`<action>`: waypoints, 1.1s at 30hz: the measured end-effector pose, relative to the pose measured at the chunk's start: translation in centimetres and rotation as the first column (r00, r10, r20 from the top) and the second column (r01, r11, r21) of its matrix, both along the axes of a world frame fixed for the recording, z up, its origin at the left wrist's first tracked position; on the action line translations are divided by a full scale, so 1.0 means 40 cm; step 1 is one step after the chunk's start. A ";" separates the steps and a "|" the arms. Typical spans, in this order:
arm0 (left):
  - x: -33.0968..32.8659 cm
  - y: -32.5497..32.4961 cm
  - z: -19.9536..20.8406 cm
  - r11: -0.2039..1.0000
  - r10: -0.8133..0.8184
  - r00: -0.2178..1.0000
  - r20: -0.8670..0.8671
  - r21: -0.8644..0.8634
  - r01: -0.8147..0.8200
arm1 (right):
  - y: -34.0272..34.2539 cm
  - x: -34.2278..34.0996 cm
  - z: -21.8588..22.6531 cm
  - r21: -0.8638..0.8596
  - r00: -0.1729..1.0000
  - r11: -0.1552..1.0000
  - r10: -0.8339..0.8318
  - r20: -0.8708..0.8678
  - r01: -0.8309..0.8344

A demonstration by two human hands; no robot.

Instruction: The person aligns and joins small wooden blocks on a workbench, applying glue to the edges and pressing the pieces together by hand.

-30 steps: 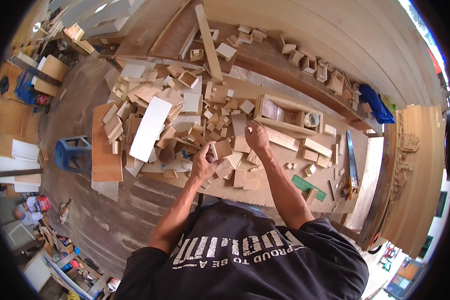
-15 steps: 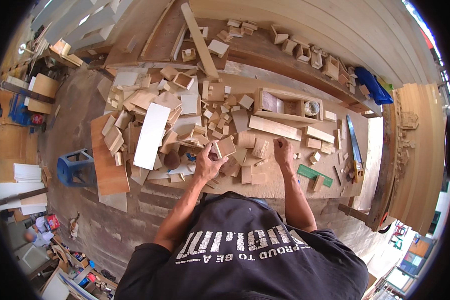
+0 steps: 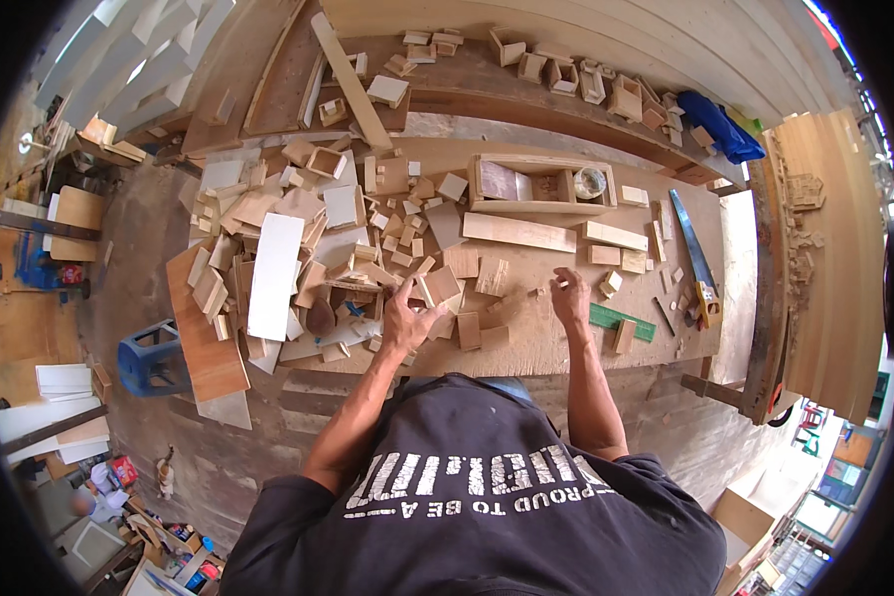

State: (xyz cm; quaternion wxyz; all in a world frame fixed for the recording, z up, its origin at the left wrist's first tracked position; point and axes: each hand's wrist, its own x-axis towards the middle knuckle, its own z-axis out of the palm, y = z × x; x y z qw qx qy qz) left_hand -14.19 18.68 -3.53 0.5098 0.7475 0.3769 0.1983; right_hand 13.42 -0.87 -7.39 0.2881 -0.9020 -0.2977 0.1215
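Wooden box (image 3: 440,286), tilted over bench (image 3: 541,346), clamped in fingers of my L hand (image 3: 405,323), at its approx 2 o'clock. L nearer. R hand (image 3: 570,296) at box's 3 o'clock, apart; fingers curled, can't tell if gripping anything. Box's long axis unclear.

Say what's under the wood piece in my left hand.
Around the piece, wood blocks show on the table; whatever lies directly under it is covered by the piece and your left hand.

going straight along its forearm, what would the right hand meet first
Likely the right end of the long board beside the box, though how high the right hand is above the table is unclear.
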 end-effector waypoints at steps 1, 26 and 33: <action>0.005 -0.004 0.004 0.998 0.011 1.000 0.018 -0.063 -0.010 | -0.002 -0.004 -0.001 -0.006 0.999 0.999 0.041 0.033 -0.041; -0.113 0.146 0.063 0.903 0.426 0.889 0.166 -0.147 -0.405 | 0.843 -0.127 0.024 -0.023 0.858 0.859 0.513 0.030 -0.512; -0.162 0.187 0.043 0.883 0.453 0.870 0.194 -0.229 -0.409 | 0.926 -0.078 0.003 0.236 0.820 0.826 0.552 -0.155 -0.511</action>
